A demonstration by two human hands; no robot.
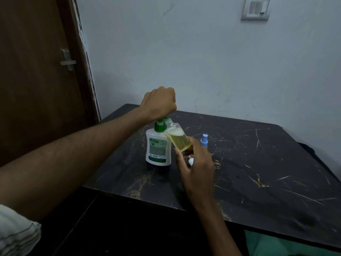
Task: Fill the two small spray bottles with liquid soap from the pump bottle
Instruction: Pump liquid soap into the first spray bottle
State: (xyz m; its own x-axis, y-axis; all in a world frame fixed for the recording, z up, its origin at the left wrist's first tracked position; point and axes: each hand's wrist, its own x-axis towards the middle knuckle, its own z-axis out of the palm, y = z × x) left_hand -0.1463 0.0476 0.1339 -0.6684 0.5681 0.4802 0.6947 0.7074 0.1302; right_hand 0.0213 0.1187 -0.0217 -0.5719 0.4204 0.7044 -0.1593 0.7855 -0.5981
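While the left hand (159, 102), fisted, presses the white green-topped plastic pump bottle (158, 147), the right hand (195, 163) grips low the light, likely slippery clear small spray bottle (178, 138) beneath it.

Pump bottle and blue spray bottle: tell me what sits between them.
In the head view, the clear small bottle of yellow soap, tilted to the pump bottle's green spout and gripped by the right hand, lies between it and the blue spray bottle.
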